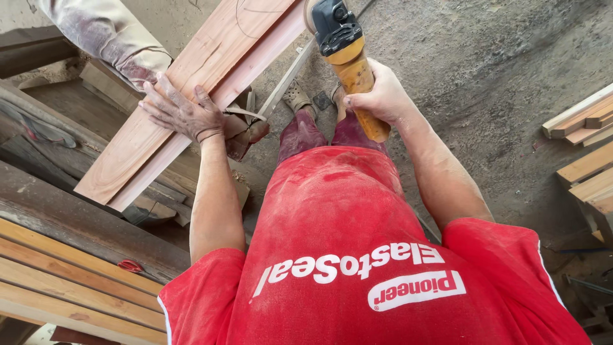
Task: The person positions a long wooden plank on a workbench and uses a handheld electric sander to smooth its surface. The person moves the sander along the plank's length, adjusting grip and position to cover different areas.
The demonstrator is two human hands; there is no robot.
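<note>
While I watch through the head camera, I count two hands, one power tool and one long reddish plank. My left hand (182,114) lies flat and spread on the plank (191,89), gripping nothing, only pressing on its face. My right hand (380,99) is clenched round the yellow handle of the sander (345,57), whose black head sits at the plank's upper edge (the disc itself is mostly hidden). A second person's dusty sleeve (105,35) rests by the plank at upper left. Five or so pale boards (70,281) are stacked at lower left, several more (584,147) at right. Underfoot is a bare, dusty concrete floor (485,70). The plank's long axis runs diagonally, lower left to upper right; the sander points up, away from me.
</note>
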